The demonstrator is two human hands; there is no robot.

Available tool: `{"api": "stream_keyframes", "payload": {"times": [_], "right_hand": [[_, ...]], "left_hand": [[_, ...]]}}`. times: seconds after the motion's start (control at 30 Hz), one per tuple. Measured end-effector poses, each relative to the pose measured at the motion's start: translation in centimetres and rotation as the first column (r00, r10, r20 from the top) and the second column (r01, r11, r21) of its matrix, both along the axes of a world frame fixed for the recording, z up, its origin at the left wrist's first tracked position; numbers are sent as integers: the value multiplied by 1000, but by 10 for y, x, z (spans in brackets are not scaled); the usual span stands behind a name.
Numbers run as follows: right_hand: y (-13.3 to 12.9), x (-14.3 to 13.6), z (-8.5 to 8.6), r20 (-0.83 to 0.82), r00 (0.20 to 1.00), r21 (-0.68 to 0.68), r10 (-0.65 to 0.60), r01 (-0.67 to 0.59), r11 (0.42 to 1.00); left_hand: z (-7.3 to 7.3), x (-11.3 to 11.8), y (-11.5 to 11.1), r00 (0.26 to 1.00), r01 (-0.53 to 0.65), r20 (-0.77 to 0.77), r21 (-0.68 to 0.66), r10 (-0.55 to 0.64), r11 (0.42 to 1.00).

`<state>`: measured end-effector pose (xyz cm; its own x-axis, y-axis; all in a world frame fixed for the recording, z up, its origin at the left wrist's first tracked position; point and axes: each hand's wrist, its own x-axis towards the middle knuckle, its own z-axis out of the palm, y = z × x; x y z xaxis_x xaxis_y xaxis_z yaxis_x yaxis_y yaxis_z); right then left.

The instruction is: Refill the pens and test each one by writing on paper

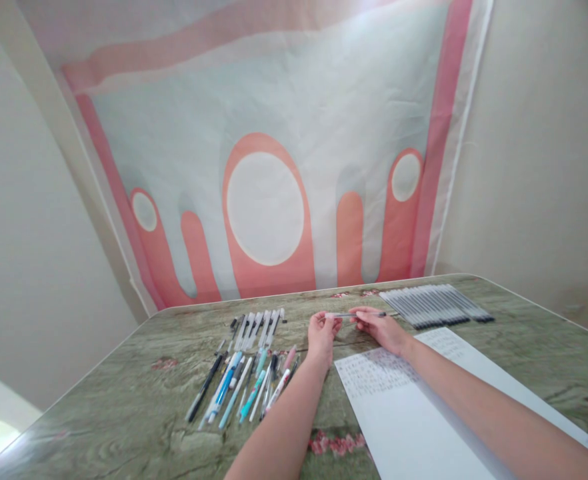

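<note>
A slim clear pen with a dark end [344, 315] is held level above the table between both hands. My left hand [323, 333] pinches its left end with closed fingers. Toward the dark right end, my right hand [373, 325] has its fingers closed round the barrel. Below my right forearm lie white paper sheets [404, 413] with rows of handwriting near the top. A row of clear pens with dark ends [431, 305] lies side by side beyond the paper, to the right of my hands.
Mixed coloured pens [231, 383] lie to the left of my left forearm. Behind them is a group of white and clear pens [258, 328]. The wood-patterned table [124, 387] ends at a back edge near a wall hanging [274, 87].
</note>
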<state>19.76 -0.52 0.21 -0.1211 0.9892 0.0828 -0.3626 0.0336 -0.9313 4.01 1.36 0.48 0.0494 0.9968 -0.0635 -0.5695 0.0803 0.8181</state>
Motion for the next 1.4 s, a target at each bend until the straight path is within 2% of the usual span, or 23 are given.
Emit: {"api": "stream_keyframes", "payload": {"times": [0.1, 0.17, 0.27, 0.37, 0.57, 0.8, 0.97, 1.1, 1.4], "right_hand": [[-3, -2, 1, 99, 995, 48, -19, 14, 999], [-6, -4, 3, 208, 975, 105, -75, 54, 993], [-13, -8, 9, 406, 893, 229, -197, 109, 967], [-18, -13, 16, 525, 807, 349, -269, 84, 933], [-24, -21, 22, 534, 735, 599, -417, 18, 800], [-30, -27, 17, 533, 625, 752, -571, -41, 658], [-30, -27, 15, 528, 572, 801, -628, -88, 593], [-31, -27, 14, 539, 562, 799, -627, -107, 591], [-35, -27, 18, 615, 536, 732, -578, -117, 671]], "left_hand": [[1, 2, -4, 1000, 19, -10, 35, -19, 999], [1, 3, -7, 1000, 29, -1, 61, -29, 998], [0, 6, -10, 998, 51, 38, 115, -56, 992], [1, 5, -11, 995, 76, 53, 149, -84, 986], [6, 3, -14, 994, 98, 40, 92, -102, 991], [11, 2, -16, 986, 149, 66, 64, -153, 987], [10, 2, -17, 986, 147, 69, 109, -155, 983], [9, 2, -16, 984, 153, 69, 124, -162, 980], [12, 3, -17, 984, 156, 69, 118, -165, 981]]}}
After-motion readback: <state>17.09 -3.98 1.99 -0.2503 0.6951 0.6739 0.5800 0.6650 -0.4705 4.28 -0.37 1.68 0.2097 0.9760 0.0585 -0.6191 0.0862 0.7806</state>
